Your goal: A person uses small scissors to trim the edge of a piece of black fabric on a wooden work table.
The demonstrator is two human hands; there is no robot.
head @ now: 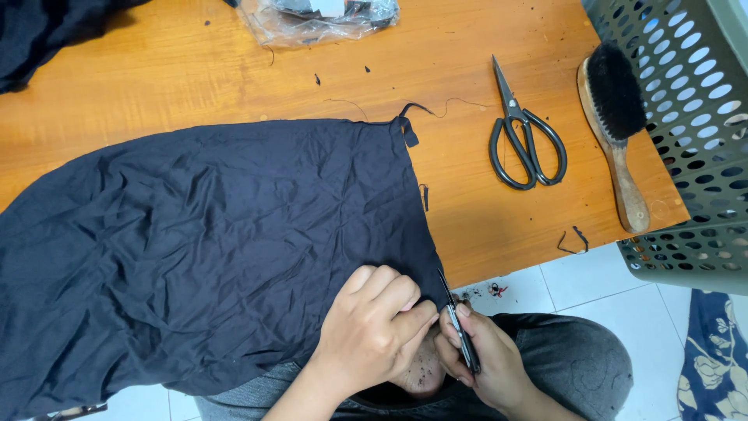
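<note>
In the head view, a wide sheet of crumpled dark navy woven cloth (pixel 202 249) covers the left and centre of the orange wooden bench (pixel 467 203) and hangs over its near edge toward the bottom of the frame. At the lower centre, the left hand (pixel 374 327) has its grip closed on the cloth's lower right corner, fingers curled and pinching the fabric at the edge. Just beside it to the right, the right hand (pixel 487 359) is closed around a small slim black thread snipper (pixel 460 327), whose pointed tip touches the cloth edge next to the left fingertips. Below both hands lie the person's grey trousers (pixel 576 359), with white floor tiles (pixel 592 281) showing beyond the bench edge. In the upper right of the frame, a pair of large black-handled scissors (pixel 523 132) lies on the bench, well apart from the hands, with a wooden-handled brush with black bristles (pixel 615 132) further right, beside a grey-green perforated plastic basket (pixel 693 140). A crinkled clear plastic bag (pixel 319 19) sits at the top centre, and loose thread scraps dot the bench.
</note>
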